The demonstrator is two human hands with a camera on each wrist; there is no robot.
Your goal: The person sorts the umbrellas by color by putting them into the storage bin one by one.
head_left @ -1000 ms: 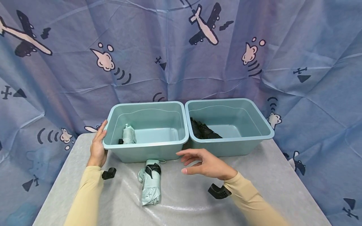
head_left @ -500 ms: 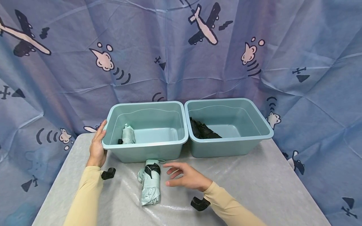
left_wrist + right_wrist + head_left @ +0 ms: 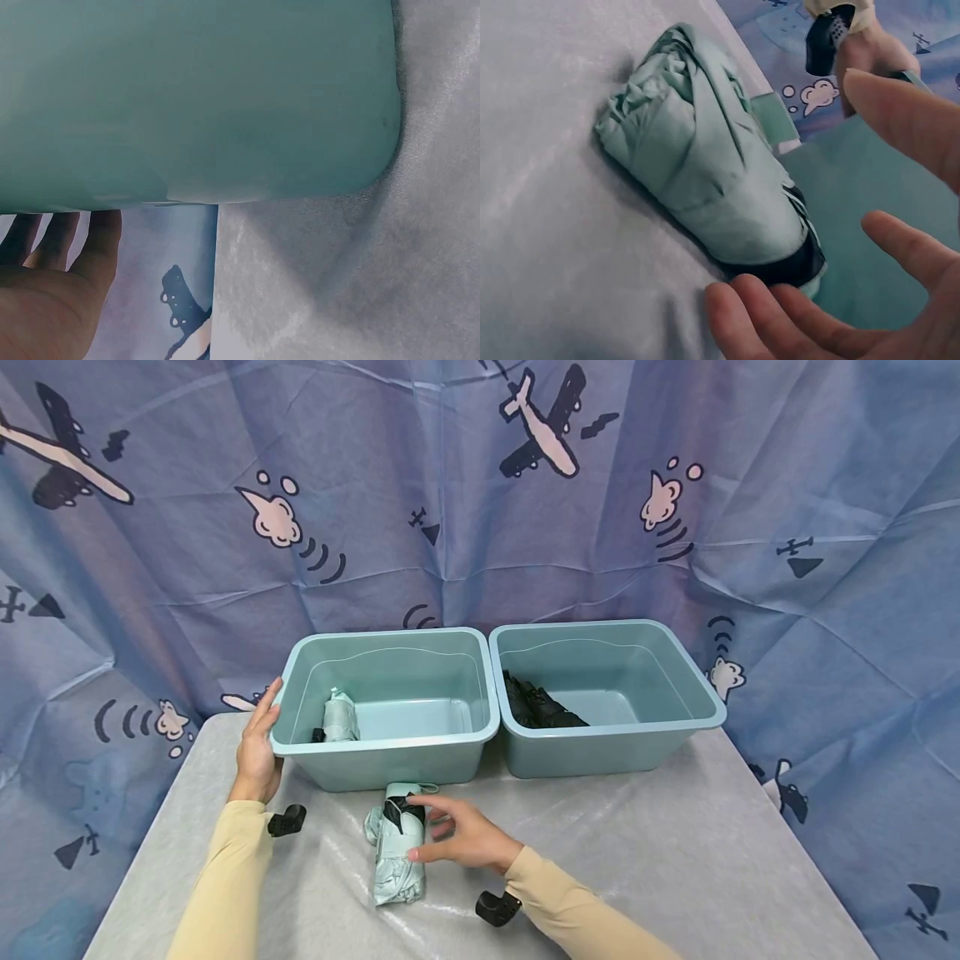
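A folded mint-green umbrella (image 3: 396, 864) with a black patch and a thin loop lies on the table in front of the left bin. My right hand (image 3: 465, 837) hovers at its right side, thumb and fingers spread apart. In the right wrist view, the fingertips are close to the dark end of the umbrella (image 3: 712, 172); whether they touch cannot be told. My left hand (image 3: 257, 758) rests against the left side of the left bin (image 3: 390, 768), fingers extended along its wall. The left wrist view shows those fingers partly hidden by the bin wall (image 3: 195, 105).
Inside the left bin is another mint-green folded umbrella (image 3: 341, 717) with a black end. The right bin (image 3: 600, 752), beside it, contains dark folded items (image 3: 553, 712). Both stand on a grey-covered table (image 3: 712, 860) before a blue patterned curtain (image 3: 450, 485).
My right hand has moved left and slightly down, from in front of the gap between the bins to the umbrella on the table. The left hand has stayed at the bin.
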